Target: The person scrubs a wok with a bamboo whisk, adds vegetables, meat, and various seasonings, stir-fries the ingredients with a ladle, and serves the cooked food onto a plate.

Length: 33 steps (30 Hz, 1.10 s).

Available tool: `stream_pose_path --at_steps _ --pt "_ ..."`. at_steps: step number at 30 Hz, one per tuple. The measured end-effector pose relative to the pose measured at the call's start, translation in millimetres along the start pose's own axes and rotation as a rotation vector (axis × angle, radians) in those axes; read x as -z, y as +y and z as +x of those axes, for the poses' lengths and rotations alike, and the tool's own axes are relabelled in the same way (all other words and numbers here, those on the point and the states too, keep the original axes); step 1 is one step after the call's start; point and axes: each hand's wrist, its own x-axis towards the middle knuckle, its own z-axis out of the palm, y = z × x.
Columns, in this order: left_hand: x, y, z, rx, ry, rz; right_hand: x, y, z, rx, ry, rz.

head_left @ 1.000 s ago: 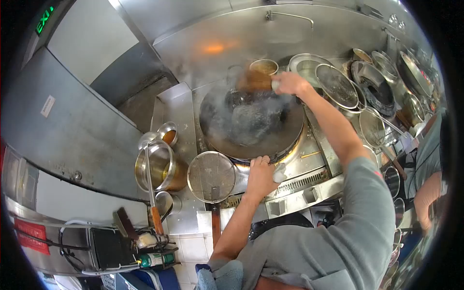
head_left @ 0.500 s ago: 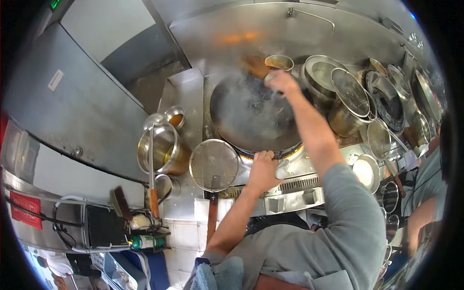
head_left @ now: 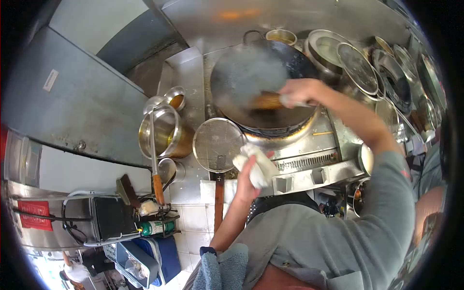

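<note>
A large dark wok (head_left: 232,96) sits on the burner, with steam rising from inside it. My right hand (head_left: 302,91) is closed around the handle end of a brown wok brush (head_left: 267,101), whose blurred head is inside the wok near its front wall. Something whitish shows under the right fingers. My left hand (head_left: 248,180) grips a folded white cloth (head_left: 260,166) just in front of the stove's front edge, apart from the wok. Beside that cloth lies a round mesh strainer (head_left: 217,145) with a wooden handle.
Left of the stove stand a steel pot (head_left: 181,140) with a long-handled ladle (head_left: 153,150) across it and small bowls (head_left: 175,98). Strainers (head_left: 357,67) and stacked pans crowd the right side. A small metal bowl (head_left: 281,37) is behind the wok. Another person's arm (head_left: 427,212) shows at far right.
My right hand has swept the brush from the wok's far rim toward its near side. My left hand has come away from the wok's front rim, back toward me, with the white cloth.
</note>
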Motion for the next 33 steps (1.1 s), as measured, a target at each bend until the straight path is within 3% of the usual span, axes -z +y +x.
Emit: stream_pose_path --at_steps 1,2,5,7,9,11,14,15,19,21,23,25,28,30,31,33 --pt "0 0 12 0.051 0.082 -0.111 -13 -24 2 -0.119 0.215 0.265" --pt "11 -3 20 0.118 0.094 -0.164 -7 -40 9 -0.136 -0.004 0.360" --pt "14 3 25 0.250 0.119 -0.176 -15 -30 -51 -0.061 -0.033 0.118" --pt "0 12 31 0.263 0.112 -0.095 4 7 -105 -0.051 -0.178 0.005" --pt "-17 18 40 0.208 0.102 0.005 30 48 -121 -0.083 -0.043 -0.385" --pt "-15 20 62 0.243 0.059 0.073 44 61 -125 -0.114 0.249 -0.609" --pt "-31 25 74 0.315 0.122 0.147 33 36 -162 -0.177 0.635 -0.215" --pt "-29 27 77 0.320 0.092 0.170 19 36 -171 -0.170 0.663 -0.083" --pt "-12 27 105 0.342 0.038 0.171 -108 76 -163 0.158 1.058 0.545" --pt "-7 15 123 0.346 0.131 0.169 -171 43 -160 0.062 1.049 1.113" --pt "-7 -2 149 0.302 0.229 0.179 -222 33 -143 0.129 1.062 1.402" --pt "13 -29 179 0.217 0.263 0.216 -230 -6 -164 -0.046 0.971 1.549" --pt "36 -18 169 -0.026 0.160 0.167 -254 -20 -162 0.011 1.156 1.399" --pt "58 10 156 -0.146 0.129 0.170 -261 -32 -184 0.050 1.145 1.441" --pt "51 30 141 -0.102 0.251 0.303 -268 -35 -193 0.032 1.120 1.504" --pt "50 48 135 -0.179 0.269 0.407 -278 -54 -220 -0.031 1.007 1.677"
